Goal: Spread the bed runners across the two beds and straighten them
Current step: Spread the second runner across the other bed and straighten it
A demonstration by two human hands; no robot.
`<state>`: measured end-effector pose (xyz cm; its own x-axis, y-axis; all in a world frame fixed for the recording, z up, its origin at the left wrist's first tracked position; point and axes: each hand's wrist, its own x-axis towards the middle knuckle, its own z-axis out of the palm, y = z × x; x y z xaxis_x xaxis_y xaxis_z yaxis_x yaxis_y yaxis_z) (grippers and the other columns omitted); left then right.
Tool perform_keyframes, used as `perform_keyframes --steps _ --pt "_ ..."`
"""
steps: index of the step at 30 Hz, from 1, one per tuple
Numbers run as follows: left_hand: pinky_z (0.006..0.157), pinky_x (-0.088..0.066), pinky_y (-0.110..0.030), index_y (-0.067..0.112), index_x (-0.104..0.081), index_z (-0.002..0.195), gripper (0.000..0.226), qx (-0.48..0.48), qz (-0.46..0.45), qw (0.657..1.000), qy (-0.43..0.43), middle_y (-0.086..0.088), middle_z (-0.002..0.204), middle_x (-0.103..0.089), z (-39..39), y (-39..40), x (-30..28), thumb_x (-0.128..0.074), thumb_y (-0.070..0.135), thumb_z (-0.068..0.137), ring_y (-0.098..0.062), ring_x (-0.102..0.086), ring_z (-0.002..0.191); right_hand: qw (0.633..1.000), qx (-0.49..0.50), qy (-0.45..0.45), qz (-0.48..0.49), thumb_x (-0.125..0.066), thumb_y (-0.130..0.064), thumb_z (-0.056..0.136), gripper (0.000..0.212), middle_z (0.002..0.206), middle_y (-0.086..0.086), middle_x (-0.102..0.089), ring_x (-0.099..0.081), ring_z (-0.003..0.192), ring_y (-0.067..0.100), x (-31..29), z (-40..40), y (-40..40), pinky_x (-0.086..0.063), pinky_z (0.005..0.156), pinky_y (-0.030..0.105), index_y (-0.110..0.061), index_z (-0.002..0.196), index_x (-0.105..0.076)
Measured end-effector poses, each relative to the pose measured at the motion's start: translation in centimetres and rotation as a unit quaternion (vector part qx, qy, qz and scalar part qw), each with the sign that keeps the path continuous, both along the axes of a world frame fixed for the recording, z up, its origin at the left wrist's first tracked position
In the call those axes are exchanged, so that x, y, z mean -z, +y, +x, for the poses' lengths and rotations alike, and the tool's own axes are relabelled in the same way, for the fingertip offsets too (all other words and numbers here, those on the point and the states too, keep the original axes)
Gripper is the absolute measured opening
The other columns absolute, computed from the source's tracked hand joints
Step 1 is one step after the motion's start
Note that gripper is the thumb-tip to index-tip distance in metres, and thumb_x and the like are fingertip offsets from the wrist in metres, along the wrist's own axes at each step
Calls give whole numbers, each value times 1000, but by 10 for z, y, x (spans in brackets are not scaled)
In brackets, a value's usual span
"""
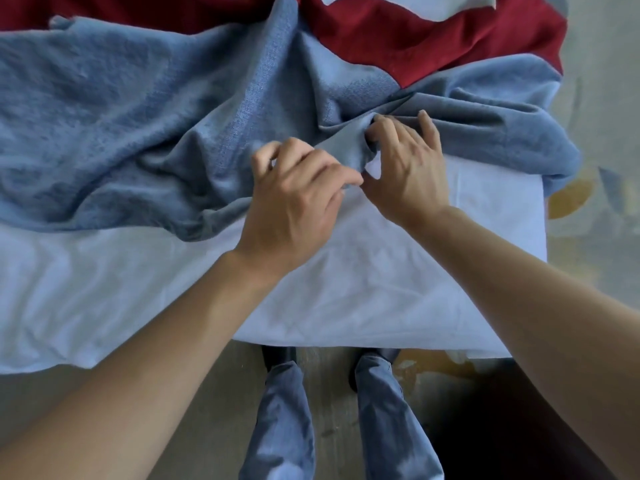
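A crumpled blue bed runner [138,126] lies across the white-sheeted bed [381,271], bunched in folds from the left edge to the right corner. Behind it lies a dark red runner [415,39], also rumpled. My left hand [298,199] is curled with its fingertips pinching the blue runner's near edge. Close beside it, my right hand [408,164] grips a fold of the same runner, fingers curled into the cloth.
The bed's right edge and near corner [533,237] drop to a grey floor with yellow marks [568,199]. My legs in blue trousers [381,410] stand against the bed's near edge. More white bedding shows at the top behind the red runner [398,5].
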<state>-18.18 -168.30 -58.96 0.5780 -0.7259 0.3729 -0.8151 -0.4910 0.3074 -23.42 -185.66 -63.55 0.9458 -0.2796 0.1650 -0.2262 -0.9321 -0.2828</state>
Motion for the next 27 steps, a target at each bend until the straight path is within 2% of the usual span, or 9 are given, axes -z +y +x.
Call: perform_keyframes --steps 2,5,8,11,14,18,22,25,27 --pt "85 -29 -39 27 -72 91 20 -8 4 1000 16 11 86 -65 -5 5 1 -65 8 86 -23 -58 90 1000 8 -24 -8 -60 -19 82 14 94 -2 -66 -65 95 23 -3 -1 -1 -29 114 52 -12 93 -59" --pt "84 -30 -40 27 -72 94 21 -36 26 999 17 9 85 -63 -3 11 4 -63 9 86 -25 -57 89 1000 6 -15 0 -54 -12 81 14 99 0 -69 -64 98 25 -6 -3 -2 -27 114 55 -11 92 -63" --pt "85 -29 -39 26 -70 99 22 -78 75 994 -5 1 86 -59 3 5 5 -58 11 88 -29 -55 88 1000 4 -15 -6 -52 -12 82 15 99 1 -69 -63 98 27 -8 -7 -2 -27 113 56 -10 89 -64" --pt "87 -30 -39 25 -67 101 20 -65 111 991 -32 1 93 -59 0 -14 6 -56 16 86 -27 -56 90 999 0 -24 -34 -52 -16 83 14 92 4 -66 -60 92 29 -7 -12 -1 -28 113 55 -9 84 -63" --pt "84 -28 -36 24 -66 87 13 -60 114 990 -56 2 83 -61 -2 -34 5 -56 23 94 -26 -57 86 997 -14 -40 -59 -54 -27 88 20 84 5 -62 -57 86 30 -6 -16 0 -30 113 52 -10 80 -62" --pt "80 -27 -35 25 -65 77 14 -91 100 989 -67 3 73 -58 2 -34 2 -65 19 90 -25 -57 77 995 12 -41 -86 -49 -17 90 16 84 6 -61 -58 87 30 -2 -23 -11 -31 112 53 -10 85 -63" --pt "78 -27 -36 25 -65 76 15 -81 106 990 -49 2 72 -56 -4 -20 4 -63 15 88 -27 -56 77 994 60 17 -92 -41 -10 85 25 89 6 -61 -56 93 30 -4 -31 -33 -26 115 50 -13 88 -66" --pt "78 -27 -37 24 -65 76 16 -91 108 988 -55 2 72 -56 -5 -14 10 -61 13 86 -27 -55 76 992 88 12 -85 -43 -8 84 28 93 7 -63 -56 95 31 -6 -43 -52 -29 113 48 -13 98 -67" --pt "78 -26 -37 25 -66 78 15 -91 106 989 -46 3 74 -57 -8 -15 13 -60 12 83 -27 -55 78 993 92 -12 -77 -45 -8 85 33 105 8 -65 -57 102 32 -8 -52 -62 -30 113 50 -11 110 -65"
